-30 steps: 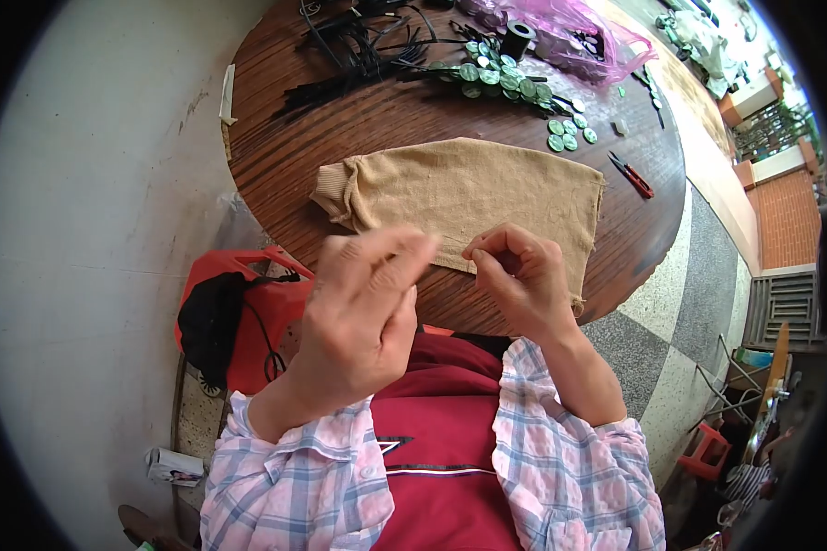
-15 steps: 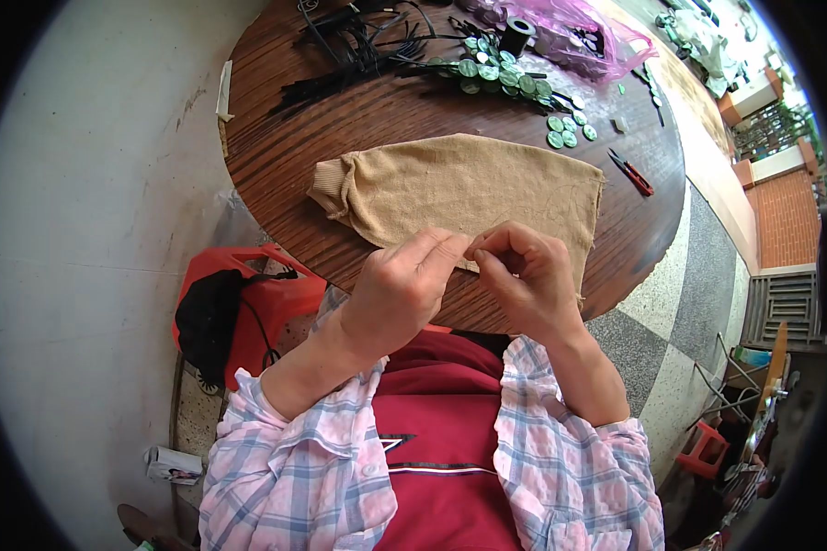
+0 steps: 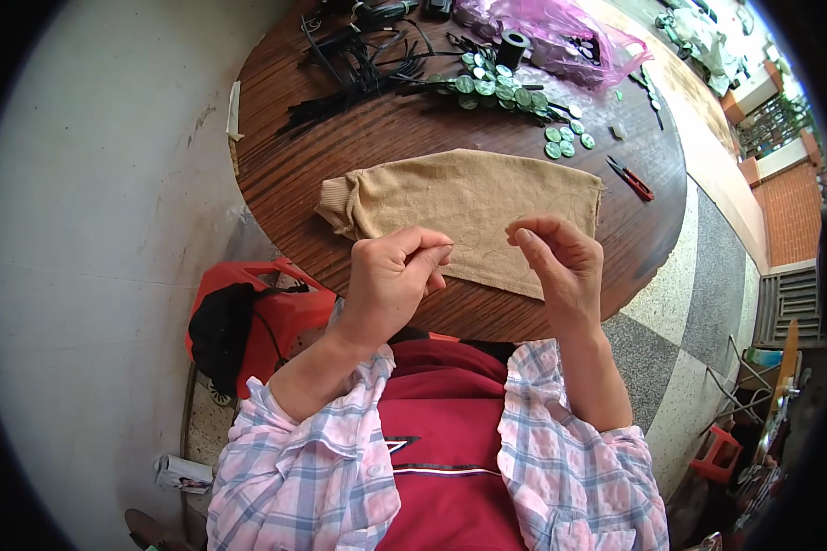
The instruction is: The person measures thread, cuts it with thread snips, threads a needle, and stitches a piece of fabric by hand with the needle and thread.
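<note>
A tan knit sleeve piece (image 3: 469,197) with a ribbed cuff (image 3: 334,204) at its left end lies flat on the table, close to both hands. My left hand (image 3: 388,280) is closed above its near edge, thumb and forefinger pinched on what looks like a fine thread, very faint against the cloth. To its right, my right hand (image 3: 565,266) is raised over the sleeve's right part, its thumb and forefinger also pinched together. The thread seems to run across the gap between them; its ends are hidden in the fingers.
On the round wooden table (image 3: 276,156) lie red-handled thread snips (image 3: 630,178), green shiny discs (image 3: 501,90), black strips (image 3: 363,78), a black spool (image 3: 513,48) and a pink plastic bag (image 3: 560,41). A red stool (image 3: 266,317) with a black item stands left.
My hands were almost touching at the fingertips and have moved apart, the right one further right. The view has shifted slightly; the sleeve piece lies as before.
</note>
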Tool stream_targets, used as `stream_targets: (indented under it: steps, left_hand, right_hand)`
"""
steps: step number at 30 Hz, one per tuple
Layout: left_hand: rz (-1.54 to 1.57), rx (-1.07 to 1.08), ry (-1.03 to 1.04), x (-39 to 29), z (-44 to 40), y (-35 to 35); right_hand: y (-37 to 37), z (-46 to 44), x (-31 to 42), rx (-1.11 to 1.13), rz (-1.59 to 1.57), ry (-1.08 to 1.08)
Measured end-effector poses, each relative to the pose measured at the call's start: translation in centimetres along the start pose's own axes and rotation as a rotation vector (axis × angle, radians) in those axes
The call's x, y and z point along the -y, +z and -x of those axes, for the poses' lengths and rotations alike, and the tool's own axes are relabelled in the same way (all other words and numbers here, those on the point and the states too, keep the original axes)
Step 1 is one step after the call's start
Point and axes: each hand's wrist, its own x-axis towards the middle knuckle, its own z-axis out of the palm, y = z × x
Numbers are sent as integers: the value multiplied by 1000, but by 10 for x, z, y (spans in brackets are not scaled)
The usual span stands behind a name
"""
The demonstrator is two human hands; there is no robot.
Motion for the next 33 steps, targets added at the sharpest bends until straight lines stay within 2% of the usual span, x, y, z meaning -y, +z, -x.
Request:
stream_targets:
  steps: [1,2,7,11,14,17,20,23,26,33]
  left_hand:
    - [37,8,-34,-1,-1,0]
    - [73,17,-69,-1,-1,0]
    - [174,65,-92,-5,1,2]
    - [185,61,-101,-4,3,3]
    - [-42,-37,77,-6,6,4]
    - [-281,-136,376,2,6,5]
    - [-420,-172,491,3,6,6]
    - [-509,-186,552,0,6,7]
    - [-591,-213,631,1,6,9]
    - [-690,-195,673,2,8,10]
  right_hand:
    - [0,1,-3,16,-34,-1]
    - [0,3,-8,29,60,-18]
    - [18,9,-10,165,121,-70]
    - [30,9,-21,143,-11,-79]
    - [32,12,-28,61,-69,-54]
    - [30,14,-28,53,-54,-44]
    - [33,15,-14,-56,62,-188]
    - [29,13,-7,-69,315,-419]
    - [30,12,-5,-36,431,-486]
    - [31,9,-9,-27,436,-484]
